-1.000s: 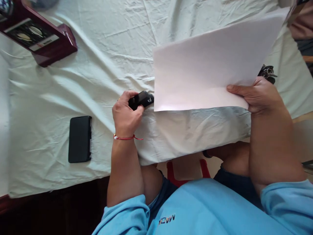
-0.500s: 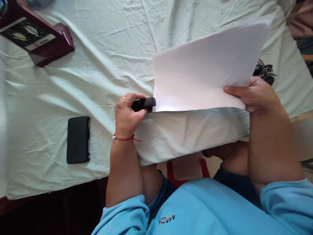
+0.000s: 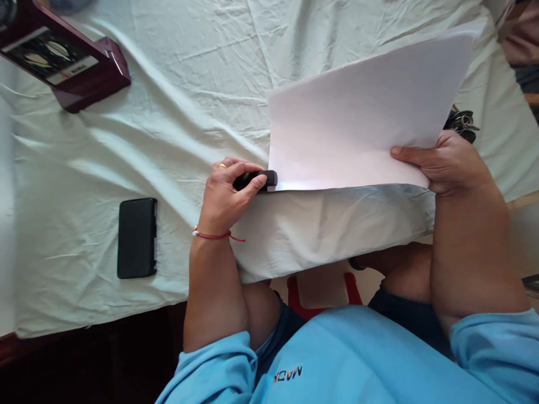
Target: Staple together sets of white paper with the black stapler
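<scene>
My left hand (image 3: 229, 191) is closed around a black stapler (image 3: 272, 179), the thumb lying on its top. The stapler's front end sits over the near left corner of the white paper sheets (image 3: 357, 118). At the right edge of the sheets, my right hand (image 3: 448, 163) grips them, thumb on top and the other fingers hidden underneath. The sheets are tilted, with their far right corner pointing away from me. Whether a staple is in the corner cannot be seen.
A black phone (image 3: 137, 238) lies on the left of the white tablecloth (image 3: 181, 90). A dark red wooden stand (image 3: 90, 78) is at the far left. Keys (image 3: 463, 123) lie partly behind the paper on the right. Below the table edge shows a red stool (image 3: 298, 300).
My left thumb has moved from the stapler's side onto its top, and the stapler looks pressed flatter. The hands, stapler and paper sit slightly further right in view.
</scene>
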Tool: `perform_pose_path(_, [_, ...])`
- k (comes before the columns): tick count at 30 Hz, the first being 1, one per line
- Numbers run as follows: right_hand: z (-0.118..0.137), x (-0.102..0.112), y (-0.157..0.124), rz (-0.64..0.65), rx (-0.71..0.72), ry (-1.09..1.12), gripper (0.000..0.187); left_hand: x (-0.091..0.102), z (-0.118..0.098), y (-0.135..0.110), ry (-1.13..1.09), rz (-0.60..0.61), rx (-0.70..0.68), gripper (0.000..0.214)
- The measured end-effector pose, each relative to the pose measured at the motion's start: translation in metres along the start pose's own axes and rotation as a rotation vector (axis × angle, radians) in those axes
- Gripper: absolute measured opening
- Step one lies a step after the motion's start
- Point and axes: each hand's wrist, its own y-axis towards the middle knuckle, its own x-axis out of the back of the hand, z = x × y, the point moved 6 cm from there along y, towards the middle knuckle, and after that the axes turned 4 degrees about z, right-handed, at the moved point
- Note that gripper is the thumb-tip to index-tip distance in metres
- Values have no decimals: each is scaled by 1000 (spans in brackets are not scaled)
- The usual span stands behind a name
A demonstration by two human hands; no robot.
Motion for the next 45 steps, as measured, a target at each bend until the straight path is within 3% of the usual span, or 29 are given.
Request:
perform_pose_path(6, [2, -4, -2, 15, 23, 41, 40, -4, -1, 4, 118, 83, -15, 20])
perform_pose_path(11, [8, -8, -1, -32, 76, 62, 30, -3, -4, 3, 40, 127, -21, 24])
perform_pose_path(17, [15, -15, 9, -97, 193, 148, 31, -26, -35, -8, -102, 413, -105, 31])
perform_pose_path(19, [16, -19, 11, -109, 213, 176, 32, -30, -41, -10, -139, 441, -109, 30])
perform_pose_path(23, [18, -26, 13, -68, 247, 212, 35, -29, -26, -9, -312, 343, 24, 30])
perform_pose_path(25, [17, -27, 12, -43, 242, 215, 35, -22, -7, -5, -384, 164, 119, 31])
perform_pose_path(28, [17, -29, 9, -11, 229, 216, 36, -7, 21, -2, -517, -210, 212, 35])
perform_pose_path(30, [18, -31, 7, 6, 225, 215, 36, -4, 33, -1, -654, -351, 262, 36])
perform_pose_path(32, [19, -32, 5, 10, 222, 215, 37, -9, 35, 1, -785, -343, 298, 39])
perform_pose_path(37, [21, -34, 3, 27, 234, 223, 37, -22, 19, 2, -877, -143, 304, 37])
perform_pose_path(42, [19, -34, 8, 23, 263, 206, 42, -17, 15, 0, -827, -249, 314, 46])
perform_pose_path(45, [15, -33, 11, 8, 241, 200, 43, -19, 15, 2, -844, -244, 311, 56])
